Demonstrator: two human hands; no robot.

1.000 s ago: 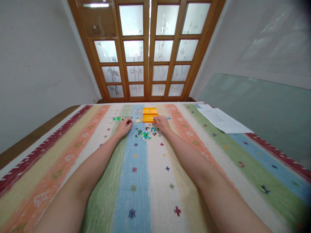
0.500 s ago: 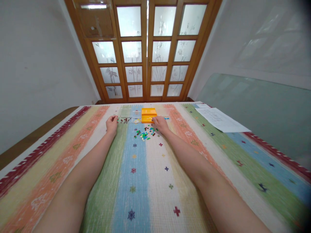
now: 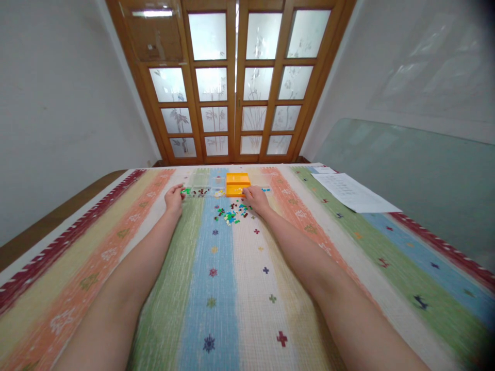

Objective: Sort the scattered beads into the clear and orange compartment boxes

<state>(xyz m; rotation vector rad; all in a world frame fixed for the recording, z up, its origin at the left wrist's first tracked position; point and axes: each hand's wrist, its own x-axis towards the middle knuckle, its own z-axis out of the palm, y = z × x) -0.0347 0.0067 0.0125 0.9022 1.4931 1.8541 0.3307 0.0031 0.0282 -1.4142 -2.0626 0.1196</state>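
My left hand (image 3: 175, 198) is at the left end of a row of clear plastic boxes, fingers closed in a pinch beside small green pieces (image 3: 186, 190). Whatever is between its fingertips is too small to tell. My right hand (image 3: 255, 199) has its fingertips pinched together at the front right corner of an open orange box (image 3: 238, 179), which has a few pale bits inside. Its grip is partly hidden. Dark brown pieces (image 3: 201, 192) and yellow and white pieces (image 3: 219, 194) sit in clear boxes between my hands. Nearer me lies a loose pile of mixed small pieces (image 3: 231, 215).
Small blue pieces (image 3: 265, 189) lie just beyond my right hand. A striped tablecloth (image 3: 212, 309) covers the table. White printed sheets (image 3: 353, 193) lie on the right side. Wooden glass-paned doors (image 3: 235, 113) stand behind the table.
My left hand has shifted slightly left, and green pieces now show beside its fingertips. My right hand stays at the orange box's corner. The view has tilted a little.
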